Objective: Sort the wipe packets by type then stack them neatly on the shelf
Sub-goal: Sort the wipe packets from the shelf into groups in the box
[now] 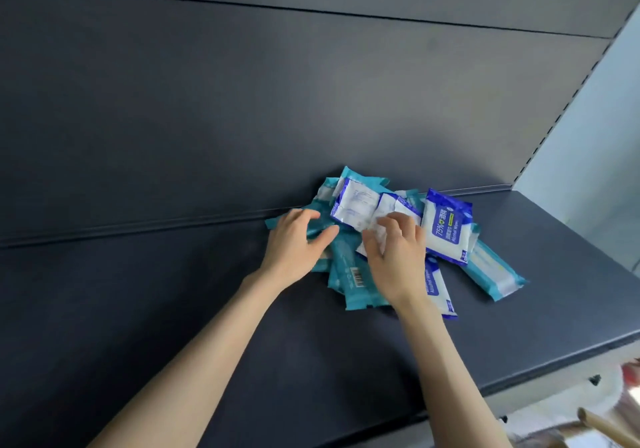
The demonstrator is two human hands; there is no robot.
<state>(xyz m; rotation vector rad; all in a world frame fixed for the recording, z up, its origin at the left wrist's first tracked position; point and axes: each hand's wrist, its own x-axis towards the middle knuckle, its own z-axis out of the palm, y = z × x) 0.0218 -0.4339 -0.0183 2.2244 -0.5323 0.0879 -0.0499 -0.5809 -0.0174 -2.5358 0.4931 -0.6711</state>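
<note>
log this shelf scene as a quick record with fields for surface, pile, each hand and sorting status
surface: dark shelf
pile: teal packets and blue-and-white packets, mixed and overlapping
left hand: grips one of the teal packets
right hand: pinches a face-down packet on top of the pile
sorted: not yet, no stacks

Dark shelf (173, 309) bears heaped wipe packets (446, 229).

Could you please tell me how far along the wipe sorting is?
Nothing looks sorted yet: teal and blue packets lie in one mixed pile on the shelf. Left hand holds a teal packet, right hand a white-backed packet. Sorting and stacking remain.
</note>
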